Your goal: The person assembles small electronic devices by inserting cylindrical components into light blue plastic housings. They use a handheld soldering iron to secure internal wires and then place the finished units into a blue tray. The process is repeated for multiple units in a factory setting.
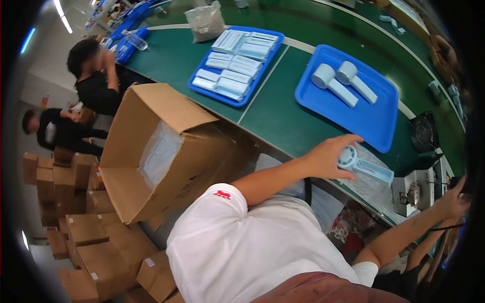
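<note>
My left hand (331,157) is closed round the ring-shaped head of a light-blue handheld fan housing (376,171). Its long handle points right, and its hollow inner side shows. My right hand (453,203) is out at the right rim, close to a dark object there; its fingers are too unclear to read. Beyond my left hand is a blue tray (376,121), where two pale handled pieces with drum-shaped heads (333,83) lie side by side. Clear plastic wrap (371,157) covers the bench edge below the housing.
Another blue tray (194,83) holds several white and pale-blue boxes. An open carton (121,171) with plastic-wrapped contents stands left of me. A black fan (423,132) and a white machine (404,194) stand at right. Stacked cartons (111,252) and two people are at far left.
</note>
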`<state>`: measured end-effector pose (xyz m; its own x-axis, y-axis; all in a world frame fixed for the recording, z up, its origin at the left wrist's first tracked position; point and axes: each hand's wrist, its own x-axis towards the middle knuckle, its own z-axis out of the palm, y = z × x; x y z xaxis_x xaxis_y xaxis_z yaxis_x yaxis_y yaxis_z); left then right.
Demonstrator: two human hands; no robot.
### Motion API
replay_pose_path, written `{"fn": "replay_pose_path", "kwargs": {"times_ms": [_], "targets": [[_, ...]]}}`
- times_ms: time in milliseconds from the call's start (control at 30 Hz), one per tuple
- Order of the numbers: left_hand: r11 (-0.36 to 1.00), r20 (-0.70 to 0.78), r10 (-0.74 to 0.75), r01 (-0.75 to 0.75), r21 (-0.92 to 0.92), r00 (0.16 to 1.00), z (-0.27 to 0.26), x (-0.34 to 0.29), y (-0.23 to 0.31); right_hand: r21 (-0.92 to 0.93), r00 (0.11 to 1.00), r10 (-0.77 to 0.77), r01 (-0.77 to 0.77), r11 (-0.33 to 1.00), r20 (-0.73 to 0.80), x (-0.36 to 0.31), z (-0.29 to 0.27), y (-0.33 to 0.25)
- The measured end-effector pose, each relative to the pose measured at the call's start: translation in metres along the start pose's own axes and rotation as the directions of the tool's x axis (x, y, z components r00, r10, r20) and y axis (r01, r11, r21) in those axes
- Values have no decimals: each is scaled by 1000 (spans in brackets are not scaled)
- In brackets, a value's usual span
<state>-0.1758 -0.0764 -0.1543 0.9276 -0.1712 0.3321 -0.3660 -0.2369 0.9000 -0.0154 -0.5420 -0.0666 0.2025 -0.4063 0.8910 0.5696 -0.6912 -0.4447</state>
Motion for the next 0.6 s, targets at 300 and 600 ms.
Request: {"fn": "replay_pose_path", "kwargs": {"times_ms": [300,600], "targets": [[867,-132,283,-195,458,950,-73,21,38,144,-116,-171,-207,968,978,-124,98,-265],[704,-169,528,-317,635,832,-95,19,49,260,-77,-375,-592,763,924,-189,154,-272]]}}
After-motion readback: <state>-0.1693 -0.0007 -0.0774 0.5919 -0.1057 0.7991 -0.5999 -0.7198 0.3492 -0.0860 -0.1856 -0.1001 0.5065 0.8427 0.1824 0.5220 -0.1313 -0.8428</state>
